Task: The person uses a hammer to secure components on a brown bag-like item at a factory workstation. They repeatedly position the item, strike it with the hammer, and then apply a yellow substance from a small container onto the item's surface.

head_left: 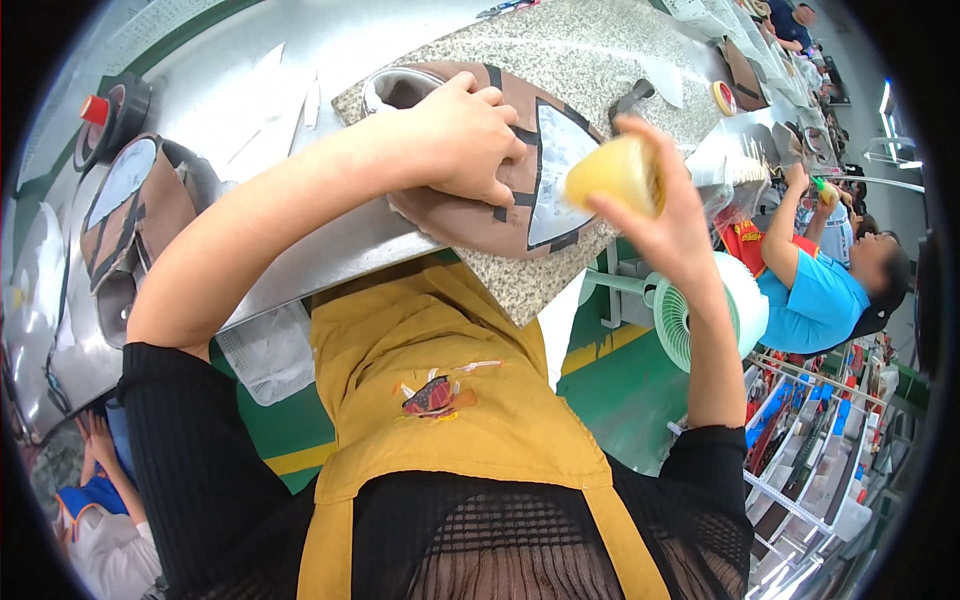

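Observation:
A brown padded fabric piece (455, 222) lies across a speckled stone slab, with a pale bluish-white panel (560, 180) edged in black and black strips across it. My left hand (465, 135) rests on top of this piece, fingers spread and pressing on the fabric. In my right hand (665, 205) is a pale yellow, roll-shaped thing (610, 178), smeared by motion, gripped between thumb and fingers. It is at the right part of the pale panel; whether it touches the panel, I cannot tell.
Under the work is the speckled slab (590, 50) on a metal table (215, 60). A similar brown piece (135, 225) sits at the left, near a black tape roll (120, 120). A yellow tape roll (724, 98) is at the far right. A pale green fan (745, 310) and a co-worker (815, 290) are at the right.

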The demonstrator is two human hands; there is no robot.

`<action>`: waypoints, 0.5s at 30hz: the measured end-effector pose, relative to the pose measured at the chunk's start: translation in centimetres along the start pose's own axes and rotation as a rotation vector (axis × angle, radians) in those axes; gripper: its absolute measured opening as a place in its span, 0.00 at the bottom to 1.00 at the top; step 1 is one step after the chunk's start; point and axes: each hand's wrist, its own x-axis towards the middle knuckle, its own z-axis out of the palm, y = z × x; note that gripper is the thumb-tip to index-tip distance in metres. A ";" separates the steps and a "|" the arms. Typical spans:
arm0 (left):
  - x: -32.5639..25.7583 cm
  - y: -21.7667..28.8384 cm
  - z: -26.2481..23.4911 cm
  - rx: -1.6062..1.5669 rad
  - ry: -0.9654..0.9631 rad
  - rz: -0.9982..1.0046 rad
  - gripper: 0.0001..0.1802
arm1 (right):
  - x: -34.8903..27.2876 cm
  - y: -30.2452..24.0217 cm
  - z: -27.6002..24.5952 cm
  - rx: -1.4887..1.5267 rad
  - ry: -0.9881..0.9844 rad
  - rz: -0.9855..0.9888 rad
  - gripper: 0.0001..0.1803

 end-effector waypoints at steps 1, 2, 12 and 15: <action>-0.1 0.0 -0.2 0.003 0.000 -0.002 0.27 | 1.3 0.4 -0.2 -0.083 0.056 -0.037 0.37; -0.1 0.0 -0.3 0.005 0.002 0.002 0.27 | 2.5 0.8 -0.4 -0.171 0.114 -0.069 0.36; 0.2 0.0 -0.1 -0.021 -0.025 -0.004 0.27 | 7.4 3.3 2.2 -0.475 0.009 -0.138 0.34; 0.2 0.0 0.0 -0.024 -0.024 -0.010 0.26 | 6.1 3.5 1.1 -0.502 -0.015 -0.083 0.34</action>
